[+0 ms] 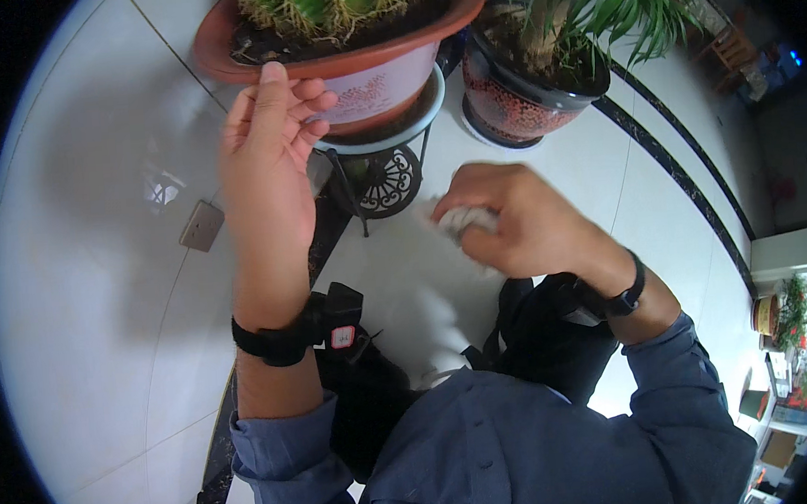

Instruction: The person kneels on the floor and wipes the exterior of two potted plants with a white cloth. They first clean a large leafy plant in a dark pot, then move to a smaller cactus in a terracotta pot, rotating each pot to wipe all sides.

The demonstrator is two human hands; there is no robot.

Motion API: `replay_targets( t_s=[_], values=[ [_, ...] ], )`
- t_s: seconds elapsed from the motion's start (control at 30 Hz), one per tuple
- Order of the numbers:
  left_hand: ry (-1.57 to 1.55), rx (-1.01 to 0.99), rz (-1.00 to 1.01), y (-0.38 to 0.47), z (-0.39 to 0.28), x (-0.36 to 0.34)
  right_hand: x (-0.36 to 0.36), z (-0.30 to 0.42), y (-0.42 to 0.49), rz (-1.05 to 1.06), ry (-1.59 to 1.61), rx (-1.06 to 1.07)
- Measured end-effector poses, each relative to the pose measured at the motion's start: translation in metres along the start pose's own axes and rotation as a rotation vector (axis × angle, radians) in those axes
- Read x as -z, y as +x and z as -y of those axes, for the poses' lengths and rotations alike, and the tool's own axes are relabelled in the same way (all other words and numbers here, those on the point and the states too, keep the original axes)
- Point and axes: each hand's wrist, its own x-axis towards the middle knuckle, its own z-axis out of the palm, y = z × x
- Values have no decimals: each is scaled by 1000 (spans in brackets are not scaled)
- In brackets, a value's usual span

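My left hand (273, 125) is at the near rim of a terracotta-coloured flowerpot (393, 79), the thumb on the lip and the fingers curled below it. A ribbed, spiny cactus (319, 4) grows in this pot's dark soil. Crumpled in my right hand (519, 214) is a greyish-white cloth (467, 222), blurred and held over the floor, apart from the pot. Beneath the pot, a pale blue saucer (396, 138) rests on a black metal plant stand (389, 183) with scrollwork.
A black-and-red glazed pot (525, 92) with a leafy plant (631, 2) stands to the right. The tiled wall (100, 284) on the left carries a socket plate (202, 226). Dark border strips (675, 159) cross the white floor. Further plants (795, 311) appear at far right.
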Motion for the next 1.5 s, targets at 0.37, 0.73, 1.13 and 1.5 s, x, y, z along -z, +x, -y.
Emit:
replay_targets(
  t_s=[0.37,0.73,1.13,1.5],
  values=[
    [133,5,-35,-13,4,20,-58,-39,-27,194,133,-144],
    [-69,822,98,-132,75,5,-84,-29,-24,-112,298,-129],
    [72,669,76,-117,79,36,-87,-26,-19,-97,93,-38],
    [281,83,-253,-54,22,64,-6,-45,15,-520,130,-64]
  ],
)
